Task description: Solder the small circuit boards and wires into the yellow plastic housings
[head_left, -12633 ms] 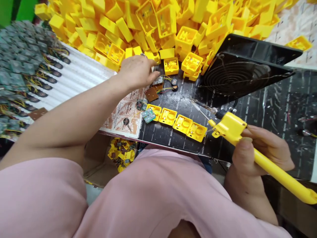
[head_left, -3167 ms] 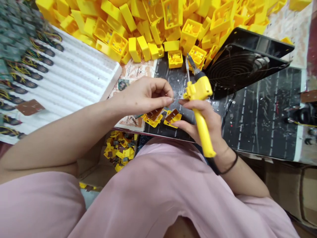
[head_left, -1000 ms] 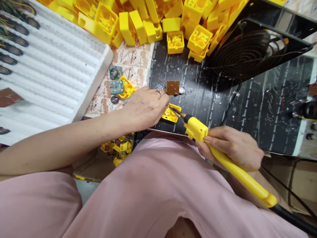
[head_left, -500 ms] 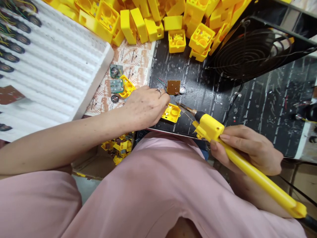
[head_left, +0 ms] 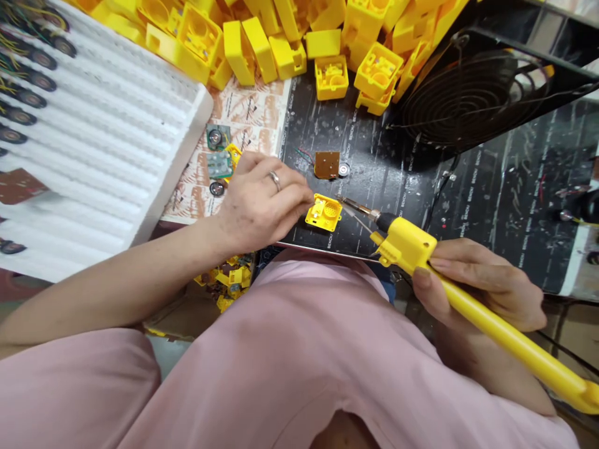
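My right hand is wrapped round the long yellow handle of a soldering iron, which has a solder wire feeder at its front. Its metal tip points left, close to the right edge of a small yellow plastic housing. That housing lies open side up on the black bench mat, showing a round perforated grille. My left hand, with a ring on one finger, is closed, its fingertips at the housing's upper left corner; the thumb is hidden. Just beyond lies a brown circuit board with wires and a small round speaker.
Yellow housings are heaped at the back. A black fan stands at the back right. On the left is a white foam tray with wired speakers. Green circuit boards lie beside my left hand. A box of yellow parts sits below the bench edge.
My left hand has shifted left and turned slightly, uncovering more of the yellow housing. My right hand has drawn the soldering iron a little to the right.
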`<state>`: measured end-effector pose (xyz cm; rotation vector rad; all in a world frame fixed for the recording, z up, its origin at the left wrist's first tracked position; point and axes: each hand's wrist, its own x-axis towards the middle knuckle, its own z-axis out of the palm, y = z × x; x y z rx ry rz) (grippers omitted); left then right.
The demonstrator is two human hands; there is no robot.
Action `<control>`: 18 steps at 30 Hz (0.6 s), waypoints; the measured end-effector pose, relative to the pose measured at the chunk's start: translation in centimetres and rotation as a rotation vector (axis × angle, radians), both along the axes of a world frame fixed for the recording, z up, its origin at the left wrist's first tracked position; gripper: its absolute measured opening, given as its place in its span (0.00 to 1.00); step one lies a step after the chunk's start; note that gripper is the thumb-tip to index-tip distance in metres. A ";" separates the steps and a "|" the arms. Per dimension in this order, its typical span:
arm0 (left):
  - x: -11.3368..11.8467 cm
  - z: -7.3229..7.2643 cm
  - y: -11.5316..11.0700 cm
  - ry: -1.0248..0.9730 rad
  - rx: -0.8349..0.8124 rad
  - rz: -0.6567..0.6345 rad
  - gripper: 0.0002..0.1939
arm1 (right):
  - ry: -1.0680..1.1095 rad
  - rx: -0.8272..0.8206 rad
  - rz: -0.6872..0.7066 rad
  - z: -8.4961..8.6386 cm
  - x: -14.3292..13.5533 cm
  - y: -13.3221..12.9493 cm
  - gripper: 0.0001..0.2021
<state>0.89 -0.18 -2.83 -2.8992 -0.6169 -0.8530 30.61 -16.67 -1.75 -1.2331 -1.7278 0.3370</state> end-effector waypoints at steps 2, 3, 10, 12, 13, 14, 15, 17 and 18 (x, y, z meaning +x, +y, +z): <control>0.0 -0.1 -0.3 0.069 0.067 -0.062 0.10 | -0.044 0.057 0.017 0.5 -0.3 0.3 0.29; 0.0 0.0 -0.5 0.128 0.078 -0.071 0.13 | -0.071 0.060 0.029 0.6 -0.3 0.5 0.30; 0.1 2.3 -1.4 0.448 -0.151 -0.038 0.20 | -0.046 0.097 0.132 0.5 0.3 0.2 0.35; 0.5 3.0 -1.4 0.527 -0.201 0.009 0.20 | -0.061 0.077 0.139 0.3 0.2 0.1 0.36; 0.7 3.2 -1.4 0.550 -0.227 0.042 0.20 | -0.072 0.073 0.150 0.3 0.1 0.2 0.35; 1.0 3.4 -1.4 0.558 -0.249 0.076 0.20 | -0.077 0.081 0.158 0.3 -0.1 0.3 0.34; 1.3 3.5 -1.3 0.565 -0.268 0.101 0.21 | -0.080 0.088 0.165 0.3 -0.3 0.4 0.32; 1.7 3.7 -1.2 0.595 -0.288 0.120 0.21 | -0.078 0.111 0.165 0.4 -0.6 0.5 0.25; 1.9 3.7 -1.2 0.617 -0.289 0.122 0.21 | -0.083 0.115 0.169 0.4 -0.6 0.5 0.22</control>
